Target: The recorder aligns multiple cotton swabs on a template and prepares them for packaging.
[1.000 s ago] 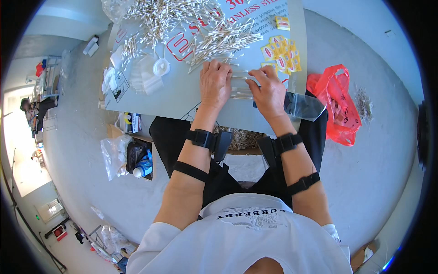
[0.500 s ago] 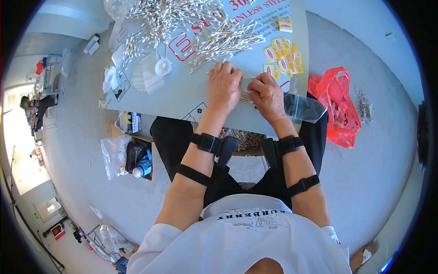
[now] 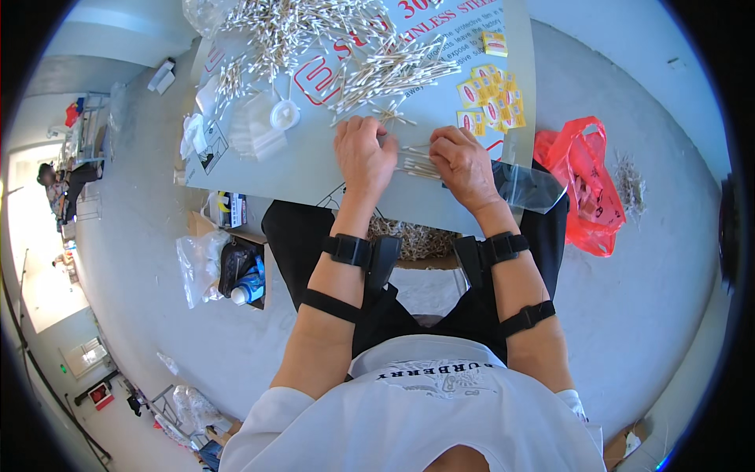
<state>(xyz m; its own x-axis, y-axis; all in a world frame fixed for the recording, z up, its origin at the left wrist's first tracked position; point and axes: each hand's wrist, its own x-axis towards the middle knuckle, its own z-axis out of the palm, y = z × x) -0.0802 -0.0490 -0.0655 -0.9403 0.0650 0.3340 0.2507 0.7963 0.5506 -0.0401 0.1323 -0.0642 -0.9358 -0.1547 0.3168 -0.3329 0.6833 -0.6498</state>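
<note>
A small bunch of cotton swabs [image 3: 421, 163] lies between my hands near the table's front edge. My right hand [image 3: 465, 167] has its fingers closed over the right ends of these swabs. A clear plastic bag [image 3: 528, 187] sticks out to the right from under that hand; whether the swabs reach into it is hidden. My left hand [image 3: 365, 157] rests to the left of the bunch, fingers bent, thumb apart, with nothing visible in it. Just beyond its fingertips a few loose swabs [image 3: 393, 114] cross each other, below a larger heap of swabs [image 3: 401, 72].
Another big swab pile [image 3: 275, 31] covers the far left of the table [image 3: 307, 177]. Yellow printed cards [image 3: 494, 102] lie at right. Clear plastic sleeves [image 3: 255, 138] sit beside a white round container [image 3: 284, 115]. A red bag [image 3: 586, 189] and an open box [image 3: 248, 267] stand on the floor.
My left hand has moved left, off the bunch of swabs, so the swabs between the hands now show. My right hand has stayed nearly in place.
</note>
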